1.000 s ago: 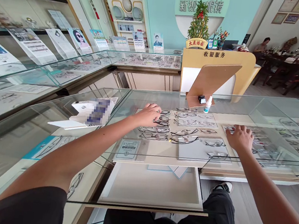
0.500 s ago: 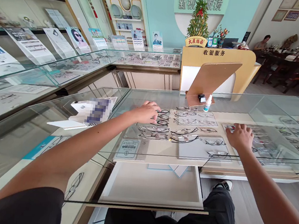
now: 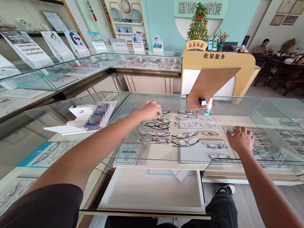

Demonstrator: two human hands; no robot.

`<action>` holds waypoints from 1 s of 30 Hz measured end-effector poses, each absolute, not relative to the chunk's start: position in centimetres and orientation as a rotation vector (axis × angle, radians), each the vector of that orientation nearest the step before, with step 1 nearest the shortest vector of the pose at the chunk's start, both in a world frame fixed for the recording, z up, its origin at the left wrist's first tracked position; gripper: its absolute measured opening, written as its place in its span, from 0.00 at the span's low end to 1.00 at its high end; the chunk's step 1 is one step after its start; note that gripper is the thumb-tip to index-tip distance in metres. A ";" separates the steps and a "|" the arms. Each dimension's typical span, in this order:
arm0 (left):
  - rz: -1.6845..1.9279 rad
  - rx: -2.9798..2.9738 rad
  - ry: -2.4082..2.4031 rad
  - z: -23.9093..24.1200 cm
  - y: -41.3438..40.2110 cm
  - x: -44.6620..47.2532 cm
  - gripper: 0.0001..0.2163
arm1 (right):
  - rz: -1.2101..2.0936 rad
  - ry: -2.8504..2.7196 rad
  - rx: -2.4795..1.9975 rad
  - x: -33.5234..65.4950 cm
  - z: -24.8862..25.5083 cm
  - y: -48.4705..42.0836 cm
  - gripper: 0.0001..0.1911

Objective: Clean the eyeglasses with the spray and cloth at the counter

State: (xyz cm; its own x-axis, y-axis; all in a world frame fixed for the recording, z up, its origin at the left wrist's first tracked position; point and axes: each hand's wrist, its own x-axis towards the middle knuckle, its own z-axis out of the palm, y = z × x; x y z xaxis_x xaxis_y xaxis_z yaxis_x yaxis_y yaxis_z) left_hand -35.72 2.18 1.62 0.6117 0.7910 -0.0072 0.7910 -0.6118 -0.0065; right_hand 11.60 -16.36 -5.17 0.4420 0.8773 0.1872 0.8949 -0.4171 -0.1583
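Note:
My left hand [image 3: 151,111] reaches over the counter to the back of a column of eyeglasses. Its bent fingers close at the end of the rearmost pair of eyeglasses [image 3: 165,113], though the exact contact is partly hidden. Several thin-framed pairs lie folded in front of it, among them a black pair [image 3: 156,125]. Farther right, my right hand [image 3: 240,139] lies palm down with fingers spread beside more eyeglasses [image 3: 262,137] and holds nothing visible. Between the hands, a black pair with yellow tips [image 3: 184,143] overlaps a pale tray [image 3: 188,156].
An open white drawer [image 3: 156,192] sits below the counter front. A tilted mirror or board [image 3: 214,81] and a small white bottle [image 3: 208,107] stand at the back. A folded leaflet [image 3: 69,129] lies left. One person [image 3: 261,48] sits far off at a dark table.
My left hand has moved slightly back, uncovering eyeglasses that were under its fingers. My right hand stays in nearly the same place. The view has shifted a little.

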 end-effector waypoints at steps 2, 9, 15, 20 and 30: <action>0.018 -2.824 -1.380 1.6 2.2 -35.8 0.11 | -0.108 -1.536 -2.464 11.6 -5.2 -16.3 0.39; 0.039 -2.850 -1.340 1.8 1.4 -35.8 0.15 | -0.079 -1.534 -2.461 11.8 -5.4 -16.2 0.39; 0.049 -2.823 -1.354 2.0 0.8 -35.5 0.16 | -0.071 -1.532 -2.438 11.8 -5.4 -16.2 0.39; 0.077 -2.811 -1.364 2.1 0.5 -35.4 0.18 | -0.086 -1.530 -2.447 11.8 -5.5 -16.2 0.39; 0.103 -2.861 -1.343 2.0 0.8 -35.6 0.20 | -0.103 -1.536 -2.453 11.7 -5.3 -16.4 0.40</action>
